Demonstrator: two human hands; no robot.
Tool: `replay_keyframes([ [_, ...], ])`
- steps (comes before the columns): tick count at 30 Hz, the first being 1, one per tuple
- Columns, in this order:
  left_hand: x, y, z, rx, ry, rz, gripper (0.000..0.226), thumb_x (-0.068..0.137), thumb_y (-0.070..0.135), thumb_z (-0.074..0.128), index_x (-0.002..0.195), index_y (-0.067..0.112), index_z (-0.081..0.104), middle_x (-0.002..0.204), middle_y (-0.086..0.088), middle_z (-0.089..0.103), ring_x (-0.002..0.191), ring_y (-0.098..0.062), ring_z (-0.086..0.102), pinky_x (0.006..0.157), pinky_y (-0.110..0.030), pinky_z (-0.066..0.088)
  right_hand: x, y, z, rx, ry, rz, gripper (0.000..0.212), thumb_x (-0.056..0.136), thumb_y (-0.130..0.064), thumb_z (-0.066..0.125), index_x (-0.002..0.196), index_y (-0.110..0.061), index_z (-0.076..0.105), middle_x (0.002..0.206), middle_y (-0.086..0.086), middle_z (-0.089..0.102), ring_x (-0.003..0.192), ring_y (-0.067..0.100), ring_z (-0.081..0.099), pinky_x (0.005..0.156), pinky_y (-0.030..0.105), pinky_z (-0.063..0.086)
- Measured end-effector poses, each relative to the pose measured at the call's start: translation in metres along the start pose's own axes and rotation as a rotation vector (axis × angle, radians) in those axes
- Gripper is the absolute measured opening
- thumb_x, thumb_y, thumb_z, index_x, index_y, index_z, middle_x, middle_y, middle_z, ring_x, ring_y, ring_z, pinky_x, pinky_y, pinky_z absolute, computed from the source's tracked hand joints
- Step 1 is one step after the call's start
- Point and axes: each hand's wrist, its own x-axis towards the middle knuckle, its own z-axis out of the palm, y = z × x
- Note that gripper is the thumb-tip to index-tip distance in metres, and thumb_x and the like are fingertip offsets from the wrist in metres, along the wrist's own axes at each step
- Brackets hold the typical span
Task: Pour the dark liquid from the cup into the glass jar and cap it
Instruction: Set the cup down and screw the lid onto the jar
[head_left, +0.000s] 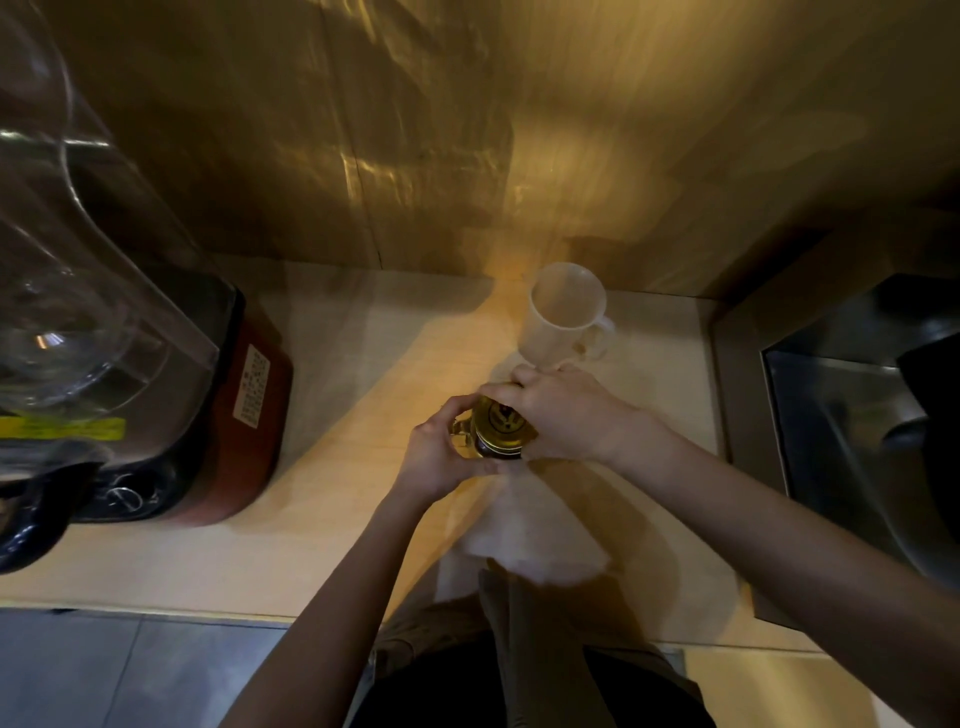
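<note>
Gold lid (501, 418) atop glass jar (488, 441), dark contents, both hands gripping.

Two bare forearms, no sleeves in view, left hand (441, 452), right hand (566, 415), no rings visible

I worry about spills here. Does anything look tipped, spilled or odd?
No spill shows. The cup stands upright behind the jar, which both hands, left and right, grip over a white cloth.
</note>
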Motion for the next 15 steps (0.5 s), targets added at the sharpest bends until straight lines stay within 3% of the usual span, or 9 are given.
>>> replay_keyframes([
  [6, 0.0008, -0.0013, -0.0001, -0.005, -0.004, -0.008, 0.082, 0.049, 0.038, 0.086, 0.121, 0.023, 0.049, 0.109, 0.015, 0.056, 0.099, -0.003, 0.052, 0.074, 0.004, 0.034, -0.0018, 0.0053, 0.0003, 0.102, 0.125, -0.027, 0.056, 0.073, -0.028, 0.074, 0.119, -0.011, 0.049, 0.117, 0.009, 0.055, 0.108, 0.025, 0.049, 0.088, 0.037, 0.048],
  [9, 0.001, -0.0026, 0.0006, -0.012, -0.009, -0.005, 0.082, 0.05, 0.04, 0.085, 0.121, 0.026, 0.048, 0.111, 0.017, 0.055, 0.103, -0.002, 0.051, 0.077, 0.004, 0.033, -0.0018, 0.0044, 0.0027, 0.14, 0.113, -0.063, 0.065, 0.072, -0.02, 0.076, 0.128, -0.014, 0.041, 0.124, 0.009, 0.053, 0.113, 0.025, 0.049, 0.091, 0.039, 0.048],
  [15, 0.0011, -0.0024, 0.0007, -0.013, -0.003, -0.003, 0.083, 0.05, 0.039, 0.085, 0.122, 0.023, 0.048, 0.112, 0.014, 0.055, 0.104, -0.002, 0.051, 0.078, 0.004, 0.034, 0.0024, 0.0061, 0.0085, 0.085, 0.083, -0.038, 0.091, 0.069, -0.028, 0.079, 0.142, -0.018, 0.025, 0.138, 0.014, 0.037, 0.123, 0.031, 0.036, 0.099, 0.04, 0.04],
])
